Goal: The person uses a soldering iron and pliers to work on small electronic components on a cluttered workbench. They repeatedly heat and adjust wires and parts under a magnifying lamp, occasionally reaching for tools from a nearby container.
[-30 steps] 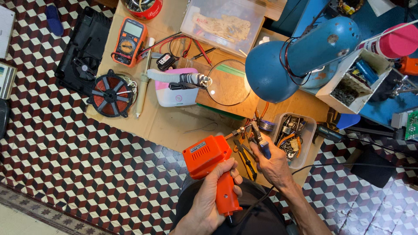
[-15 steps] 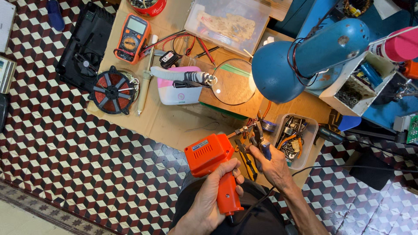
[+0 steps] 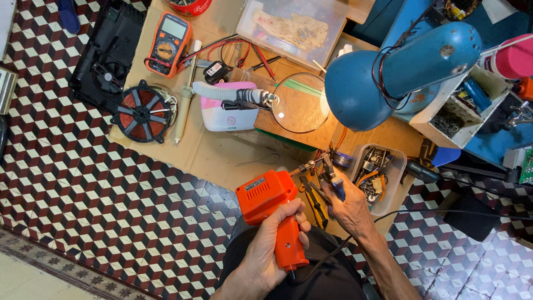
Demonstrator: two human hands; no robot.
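Note:
My left hand [image 3: 275, 244] grips the handle of an orange soldering gun [image 3: 266, 195], its tip pointing right toward the pliers' jaws. My right hand [image 3: 347, 203] holds blue-handled pliers [image 3: 332, 179] whose jaws meet the gun's metal tip above the cardboard-covered low table [image 3: 222, 155]. A black cord runs from the gun's handle over my lap. What the pliers pinch is too small to tell.
A blue desk lamp [image 3: 394, 72], a round magnifier [image 3: 301, 103], a pink-and-white box [image 3: 230, 111], an orange multimeter [image 3: 167, 43], a red wire spool [image 3: 143, 111], a clear tray of parts [image 3: 375, 175] and a clear lidded box [image 3: 294, 28] crowd the table. Patterned tile floor lies left.
The view has shifted slightly; both hands stay together at the gun's tip, with the pliers holding about the same place.

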